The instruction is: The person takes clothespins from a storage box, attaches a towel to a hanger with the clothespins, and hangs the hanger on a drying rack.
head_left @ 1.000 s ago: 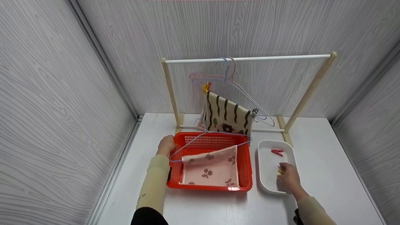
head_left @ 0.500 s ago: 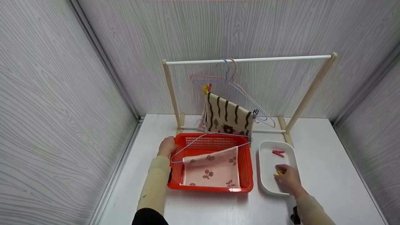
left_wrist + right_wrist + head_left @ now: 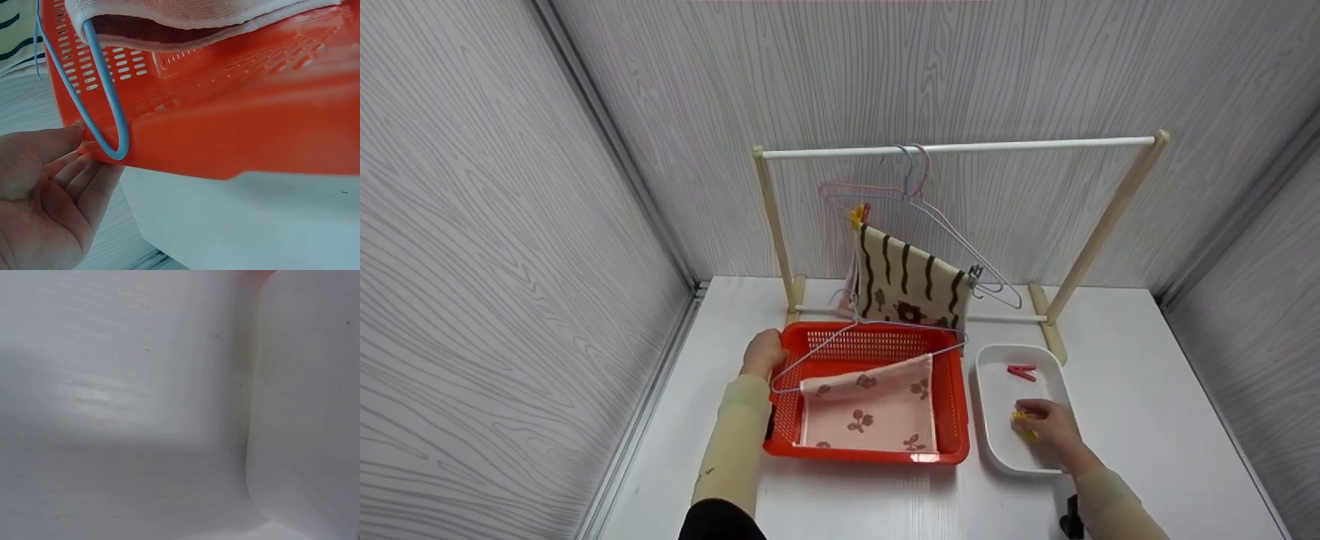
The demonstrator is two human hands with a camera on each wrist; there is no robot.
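Observation:
My left hand (image 3: 763, 352) grips the left rim of a red plastic basket (image 3: 866, 453), thumb above the edge and fingers beneath, as the left wrist view shows. A blue wire hanger (image 3: 109, 84) lies across the basket, its corner beside my thumb. Over its bar hangs a pink cloth (image 3: 859, 401) with a dark leaf print. My right hand (image 3: 1051, 429) pinches a yellow clothespin (image 3: 1019, 415) low in a white tray (image 3: 997, 397). A red clothespin (image 3: 1022, 372) lies farther back in that tray. The right wrist view shows neither the hand nor the clothespin.
Behind the basket stands a drying rack with a white rod (image 3: 1035, 145). Two hangers share the rod, and a striped cloth (image 3: 913, 274) slants from them, held by a yellow clothespin (image 3: 856, 217) and a metal clip (image 3: 974, 275). Grey panels enclose the white table (image 3: 1140, 390).
My right hand has shifted slightly left within the tray, and the yellow clothespin has moved left with it. The left hand keeps its grip on the basket.

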